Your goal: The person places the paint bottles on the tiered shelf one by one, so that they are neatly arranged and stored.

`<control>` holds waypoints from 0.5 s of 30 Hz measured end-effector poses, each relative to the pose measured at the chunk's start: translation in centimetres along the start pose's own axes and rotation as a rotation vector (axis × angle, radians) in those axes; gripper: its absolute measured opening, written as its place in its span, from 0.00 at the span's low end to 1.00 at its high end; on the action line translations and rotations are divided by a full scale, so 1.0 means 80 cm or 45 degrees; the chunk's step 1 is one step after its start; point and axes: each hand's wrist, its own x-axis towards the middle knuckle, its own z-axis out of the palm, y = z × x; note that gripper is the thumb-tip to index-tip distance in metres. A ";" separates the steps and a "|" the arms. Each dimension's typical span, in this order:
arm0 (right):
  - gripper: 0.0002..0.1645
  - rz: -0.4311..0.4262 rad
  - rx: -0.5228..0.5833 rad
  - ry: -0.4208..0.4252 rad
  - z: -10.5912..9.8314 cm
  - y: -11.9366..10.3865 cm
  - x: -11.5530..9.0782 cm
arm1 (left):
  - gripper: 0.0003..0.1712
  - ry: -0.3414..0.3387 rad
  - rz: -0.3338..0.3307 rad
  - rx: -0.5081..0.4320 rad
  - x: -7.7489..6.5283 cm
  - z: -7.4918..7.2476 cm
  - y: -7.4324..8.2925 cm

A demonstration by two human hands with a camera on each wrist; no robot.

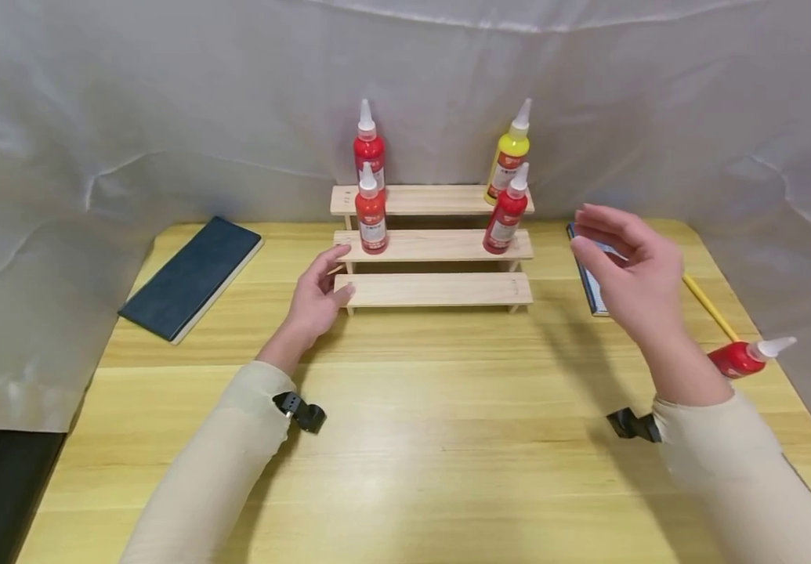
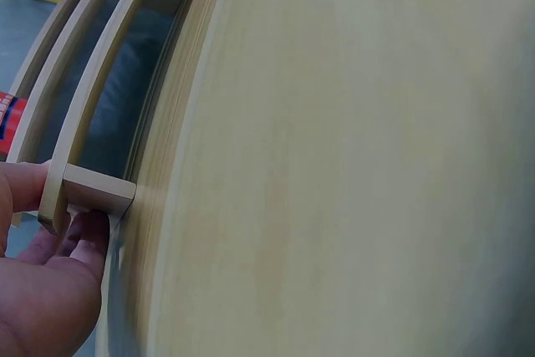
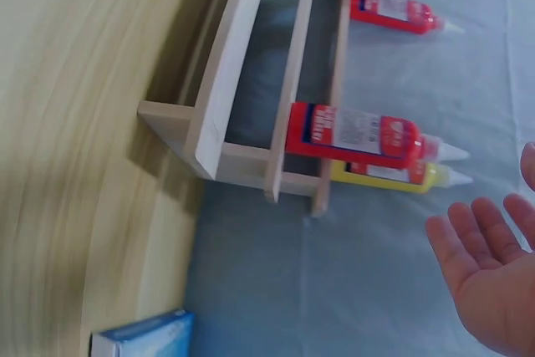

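Note:
A three-step wooden rack point(image 1: 433, 291) stands at the back of the table. My left hand point(image 1: 315, 301) holds its left end, and in the left wrist view the thumb and fingers lie around the lowest step's end point(image 2: 54, 198). On the top step are a red bottle point(image 1: 368, 149) at left and a yellow bottle point(image 1: 507, 160) at right. The middle step carries another red bottle at left point(image 1: 371, 219) and one at right point(image 1: 504, 223); all have white nozzle caps. My right hand point(image 1: 631, 270) hangs in the air right of the rack, fingers loosely bent, nothing in it.
A dark blue notebook point(image 1: 193, 278) lies left of the rack. Behind my right hand is a blue-edged box point(image 1: 588, 274), partly hidden. A yellow pencil-like stick point(image 1: 711, 307) and a red bottle on its side point(image 1: 736, 359) lie at right. Grey cloth point(image 1: 236, 94) hangs behind the table.

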 end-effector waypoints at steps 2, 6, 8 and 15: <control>0.23 -0.024 0.056 0.022 -0.009 -0.005 -0.007 | 0.35 0.002 0.007 0.002 0.000 -0.001 -0.001; 0.22 -0.050 0.228 0.077 -0.029 -0.014 -0.020 | 0.35 0.012 0.017 -0.003 -0.001 -0.002 -0.002; 0.22 -0.067 0.260 0.126 -0.039 -0.016 -0.027 | 0.35 0.011 0.021 -0.009 -0.001 -0.002 -0.002; 0.21 -0.048 0.269 0.312 -0.078 -0.014 -0.055 | 0.35 -0.005 0.025 -0.001 0.000 0.002 -0.003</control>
